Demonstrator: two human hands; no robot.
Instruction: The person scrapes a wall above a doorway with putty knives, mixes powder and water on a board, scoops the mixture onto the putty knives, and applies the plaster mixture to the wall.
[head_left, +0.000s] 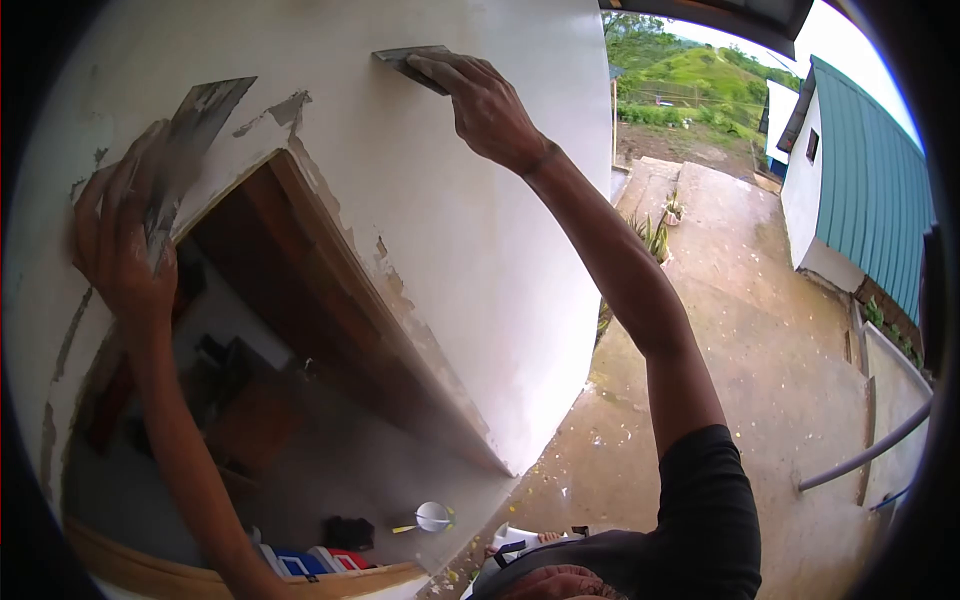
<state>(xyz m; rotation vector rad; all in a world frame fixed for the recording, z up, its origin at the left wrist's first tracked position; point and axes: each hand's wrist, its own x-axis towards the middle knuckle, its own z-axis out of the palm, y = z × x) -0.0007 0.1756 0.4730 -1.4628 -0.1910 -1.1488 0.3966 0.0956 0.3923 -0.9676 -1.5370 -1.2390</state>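
Note:
My left hand (125,225), raised at the upper left, is closed around a flat putty knife (212,108) whose grey-smeared blade points up and right. It is near the wall above the doorway's corner; the blur hides whether the blade touches. Higher and to the right, my right hand (490,110) grips a second, wide putty knife (405,62), its blade laid against the white wall (480,270). Fingers cover its handle end. Rough, chipped patches (390,270) run along the edge of the door frame (340,265).
Below the wall opens a doorway with a dim room behind it. A white bowl (432,516) and a blue-and-white object (295,562) are on the floor. Outside lie a concrete path (740,350), potted plants (655,240), a grey pipe (865,450) and a green-roofed building (865,180).

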